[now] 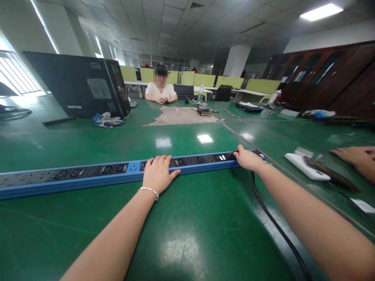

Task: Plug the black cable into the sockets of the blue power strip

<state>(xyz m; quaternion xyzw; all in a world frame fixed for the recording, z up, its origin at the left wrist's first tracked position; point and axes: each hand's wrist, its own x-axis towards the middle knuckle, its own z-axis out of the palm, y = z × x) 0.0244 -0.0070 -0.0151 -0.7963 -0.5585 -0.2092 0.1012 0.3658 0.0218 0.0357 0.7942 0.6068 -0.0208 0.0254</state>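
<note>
A long blue power strip (107,178) with black sockets lies across the green table (187,218), running from the left edge to right of centre. My left hand (159,173) rests over the strip just right of its bright blue socket, fingers over the far side and thumb out along the near side. Near the strip's right end, my right hand (245,158) has its fingers closed round a black plug at a socket; the plug is mostly hidden. From under that hand a black cable (272,220) runs down toward the bottom right.
A black computer case (79,86) and gloves (108,120) stand back left. A seated person (161,91) is across the table. At right lie a white device (307,166) and another person's hands (356,158). A bottle (200,93) stands behind.
</note>
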